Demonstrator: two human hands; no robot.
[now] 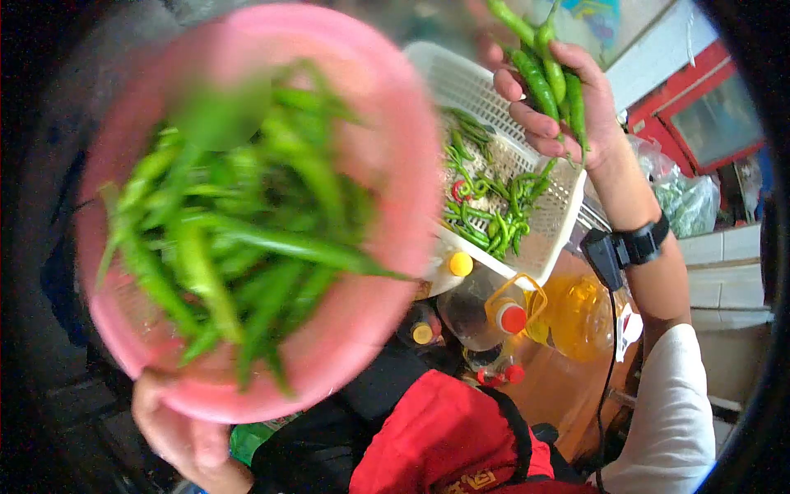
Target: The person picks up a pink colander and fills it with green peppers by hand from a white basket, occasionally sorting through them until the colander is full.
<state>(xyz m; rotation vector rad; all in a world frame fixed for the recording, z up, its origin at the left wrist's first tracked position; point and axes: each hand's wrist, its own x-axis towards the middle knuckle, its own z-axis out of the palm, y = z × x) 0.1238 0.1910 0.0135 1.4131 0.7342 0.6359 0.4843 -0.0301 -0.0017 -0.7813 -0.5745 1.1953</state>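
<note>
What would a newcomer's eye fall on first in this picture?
The big pink bowl of long green chilies fills much of the left side, gripped near its bottom edge by the left hand. Next, at upper right, the right hand clutches a bunch of green chilies near a white slotted basket.

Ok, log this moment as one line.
left hand: holding pink bowl, green peppers inside | right hand: holding pepper handful | white basket: small peppers inside
</note>
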